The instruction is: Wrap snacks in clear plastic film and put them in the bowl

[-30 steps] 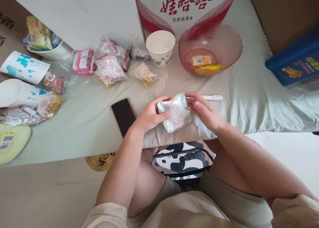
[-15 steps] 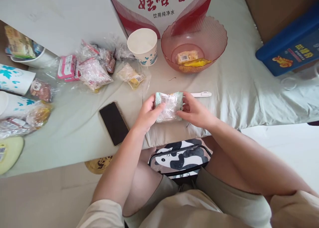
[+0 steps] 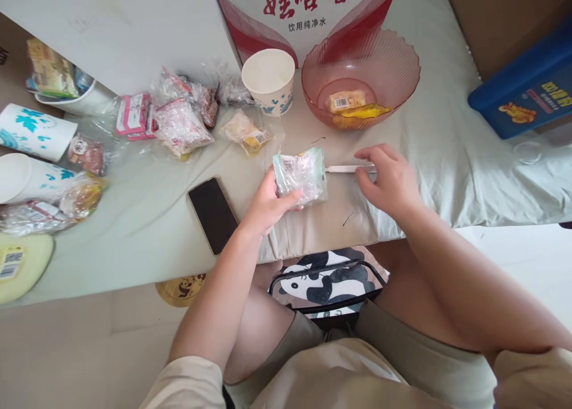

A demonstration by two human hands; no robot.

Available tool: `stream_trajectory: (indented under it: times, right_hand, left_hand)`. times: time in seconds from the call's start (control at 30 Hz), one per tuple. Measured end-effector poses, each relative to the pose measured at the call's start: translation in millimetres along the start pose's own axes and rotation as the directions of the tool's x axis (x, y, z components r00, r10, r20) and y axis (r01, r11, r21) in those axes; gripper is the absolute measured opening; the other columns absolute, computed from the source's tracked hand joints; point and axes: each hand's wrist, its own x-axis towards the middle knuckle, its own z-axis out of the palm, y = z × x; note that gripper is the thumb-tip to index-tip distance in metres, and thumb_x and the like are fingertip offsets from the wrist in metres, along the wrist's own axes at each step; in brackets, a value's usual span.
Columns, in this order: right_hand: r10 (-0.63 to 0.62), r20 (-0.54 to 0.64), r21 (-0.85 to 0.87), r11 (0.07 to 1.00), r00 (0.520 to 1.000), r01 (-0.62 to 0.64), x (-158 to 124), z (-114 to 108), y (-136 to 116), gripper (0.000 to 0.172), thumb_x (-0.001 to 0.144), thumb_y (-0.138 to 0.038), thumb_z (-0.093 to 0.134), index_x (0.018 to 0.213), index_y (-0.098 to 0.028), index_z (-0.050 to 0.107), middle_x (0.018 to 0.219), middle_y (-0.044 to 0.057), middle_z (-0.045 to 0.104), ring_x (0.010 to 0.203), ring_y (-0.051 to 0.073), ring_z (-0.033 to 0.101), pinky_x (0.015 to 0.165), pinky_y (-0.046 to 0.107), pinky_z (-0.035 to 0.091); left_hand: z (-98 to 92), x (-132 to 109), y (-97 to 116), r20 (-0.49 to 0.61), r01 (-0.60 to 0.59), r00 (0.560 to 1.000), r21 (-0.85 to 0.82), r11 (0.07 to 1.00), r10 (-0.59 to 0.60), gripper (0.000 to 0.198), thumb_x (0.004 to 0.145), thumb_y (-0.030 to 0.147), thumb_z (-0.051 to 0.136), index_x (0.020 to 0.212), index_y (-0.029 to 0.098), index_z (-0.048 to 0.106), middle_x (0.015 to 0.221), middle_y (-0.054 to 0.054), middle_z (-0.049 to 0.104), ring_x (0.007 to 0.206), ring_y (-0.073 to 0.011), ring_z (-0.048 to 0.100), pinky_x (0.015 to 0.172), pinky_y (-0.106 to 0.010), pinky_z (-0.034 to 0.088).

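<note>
- Snack packet (image 3: 300,175) is in the middle of the frame, held up off the pale green cloth (image 3: 147,218), just above the panda bag (image 3: 326,284) that lies lowest, between the person's legs
- The left hand (image 3: 268,203) grips the packet from its left and bottom side, with the thumb on the front and the fingers behind
- The packet is see-through with a green edge and a small white label near the top
- The right hand (image 3: 391,183) is a bit to the right of the packet and does not touch it
- Its fingers curl loosely over the right end of a thin white stick (image 3: 342,169) that lies flat on the cloth; I cannot tell if it grips the stick or only rests on it
- A black phone (image 3: 213,214) lies flat on the cloth, left of the left hand
- At the left edge of the frame two paper cups (image 3: 33,132) lie on their sides, with more wrapped snacks beside them
- Farther up, left of the middle, sits a heap of wrapped snacks (image 3: 181,126) with pink packs (image 3: 134,114) next to it
- A white paper cup (image 3: 268,78) stands upright at the top middle
- Just right of it is a pink see-through bowl (image 3: 402,63) with a few yellow snacks (image 3: 353,106) inside
- Behind both stands a white box with red letters (image 3: 304,16)
- A blue box (image 3: 522,93) is at the upper right of the frame
</note>
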Motion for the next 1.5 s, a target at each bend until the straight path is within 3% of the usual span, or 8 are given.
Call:
stream_trajectory:
  times: [0.2,0.33,0.47,0.57,0.93,1.07,1.2,1.5]
  right_hand:
    - [0.047,0.1,-0.306,0.952,0.994,-0.014,-1.1,-10.2,12.7,0.03,0.091,-0.035,0.053,0.104,-0.018,0.074,0.109,0.017,0.07,0.1,0.035,0.062,0.082,0.046,0.049]
    - [0.214,0.238,0.03,0.973,0.947,-0.228,-16.6,-22.9,-11.9,0.029,0.092,-0.045,0.059,0.098,-0.02,0.073,0.088,0.01,0.072,0.077,0.025,0.064,0.068,0.037,0.047]
    - [0.148,0.503,0.511,0.744,0.851,-0.431,-29.7,-17.1,-38.7,0.044,0.088,-0.063,0.066,0.101,-0.021,0.068,0.092,0.008,0.076,0.081,0.022,0.071,0.072,0.034,0.054]
    - [0.096,0.6,0.591,0.615,0.794,-0.522,-30.4,-4.5,-48.7,0.047,0.084,-0.064,0.07,0.1,-0.02,0.066,0.098,0.009,0.078,0.085,0.021,0.074,0.078,0.034,0.057]
    - [0.143,0.732,0.356,0.754,0.666,-0.553,-23.8,-12.3,-42.4,0.023,0.084,-0.044,0.068,0.089,-0.021,0.067,0.083,0.004,0.076,0.075,0.019,0.073,0.072,0.031,0.055]
    - [0.221,0.624,0.284,0.829,0.749,-0.481,-15.7,-28.4,-32.9,0.026,0.085,-0.045,0.063,0.088,-0.02,0.068,0.081,0.005,0.074,0.07,0.02,0.069,0.065,0.031,0.051]
    - [0.308,0.228,-0.042,0.951,0.924,-0.307,-4.4,-31.9,-12.7,0.024,0.087,-0.039,0.058,0.094,-0.021,0.073,0.093,0.009,0.073,0.079,0.024,0.067,0.068,0.035,0.047]
    - [0.147,-0.008,-0.356,0.924,0.989,-0.14,3.2,-18.1,22.7,0.034,0.087,-0.032,0.058,0.116,-0.019,0.071,0.106,0.016,0.07,0.099,0.035,0.065,0.08,0.045,0.051]
  left_hand:
    - [-4.9,5.0,-5.4,-0.11,-0.052,0.993,0.007,0.999,0.052,0.062,0.075,0.035,0.084,0.129,0.027,0.054,0.134,-0.009,0.068,0.118,-0.0289,0.07,0.084,-0.038,0.065]
    - [-7.5,14.5,-13.1,-0.206,-0.179,0.959,0.093,0.979,0.195,0.058,0.081,0.034,0.079,0.131,0.027,0.052,0.137,-0.009,0.067,0.126,-0.0285,0.066,0.097,-0.043,0.062]
    - [-6.3,19.5,-23.0,-0.177,-0.285,0.928,0.226,0.932,0.327,0.056,0.084,0.036,0.077,0.133,0.027,0.05,0.136,-0.009,0.066,0.127,-0.0276,0.066,0.106,-0.046,0.057]
    - [-0.1,19.5,-26.6,-0.117,-0.337,0.919,0.265,0.904,0.377,0.056,0.086,0.037,0.076,0.134,0.027,0.049,0.136,-0.01,0.066,0.126,-0.0269,0.066,0.109,-0.047,0.054]
    - [-9.6,19.3,-10.0,-0.212,-0.379,0.901,0.036,0.925,0.378,0.064,0.081,0.047,0.082,0.136,0.033,0.051,0.142,-0.006,0.065,0.131,-0.0252,0.064,0.111,-0.044,0.053]
    - [-15.2,15.3,-5.7,-0.196,-0.363,0.912,0.024,0.932,0.36,0.065,0.081,0.047,0.082,0.136,0.034,0.05,0.144,-0.006,0.065,0.133,-0.0256,0.063,0.111,-0.044,0.053]
    - [-3.9,11.9,-15.3,-0.12,-0.373,0.914,0.123,0.919,0.387,0.06,0.083,0.046,0.08,0.132,0.027,0.051,0.138,-0.009,0.066,0.128,-0.025,0.064,0.109,-0.041,0.053]
    - [16.4,-2.9,-11.3,0.258,-0.403,0.91,0.373,0.836,0.323,0.057,0.081,0.037,0.075,0.131,0.025,0.048,0.123,-0.007,0.067,0.11,-0.0214,0.068,0.097,-0.035,0.056]
